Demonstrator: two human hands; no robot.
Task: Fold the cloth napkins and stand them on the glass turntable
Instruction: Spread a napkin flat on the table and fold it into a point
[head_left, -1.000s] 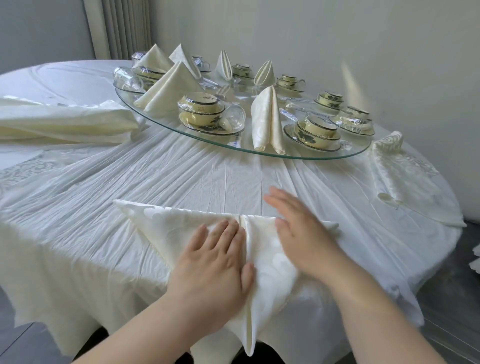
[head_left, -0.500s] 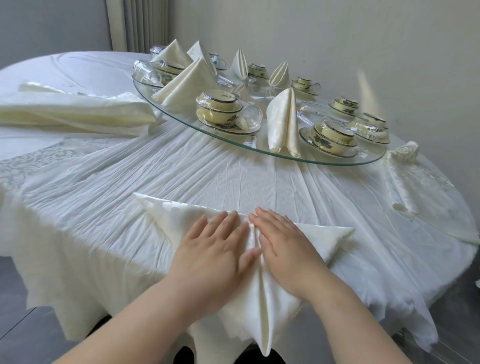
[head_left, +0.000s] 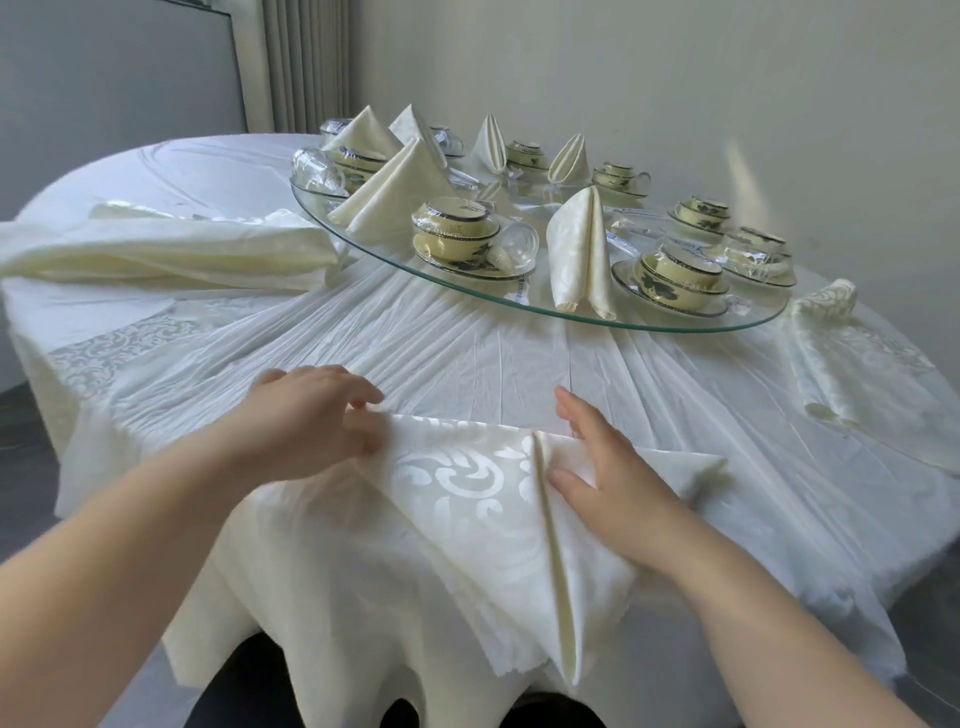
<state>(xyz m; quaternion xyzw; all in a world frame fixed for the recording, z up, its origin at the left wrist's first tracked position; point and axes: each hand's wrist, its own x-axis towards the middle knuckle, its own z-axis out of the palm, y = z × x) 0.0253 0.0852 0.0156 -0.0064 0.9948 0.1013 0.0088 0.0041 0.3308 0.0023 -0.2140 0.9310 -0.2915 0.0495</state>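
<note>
A cream damask napkin (head_left: 467, 499) lies at the near edge of the round table, folded with a raised centre crease and its point hanging over the edge. My left hand (head_left: 317, 415) pinches the napkin's upper left edge with curled fingers. My right hand (head_left: 608, 467) presses flat on the right half, just beside the crease. The glass turntable (head_left: 467, 292) sits beyond. Several folded napkins stand on it, the nearest (head_left: 579, 254) at its front and a cone-shaped one (head_left: 395, 192) at the left.
Plastic-wrapped cup and saucer sets (head_left: 457, 234) ring the turntable. A pile of unfolded cream cloths (head_left: 171, 254) lies at the left of the table, and a loosely rolled cloth (head_left: 821, 338) at the right. The white tablecloth (head_left: 467, 353) is creased and hangs over the near edge.
My left hand has left the centre crease and moved left, taking hold of the napkin's left flap, whose corner no longer lies spread out. My right hand still presses the right half.
</note>
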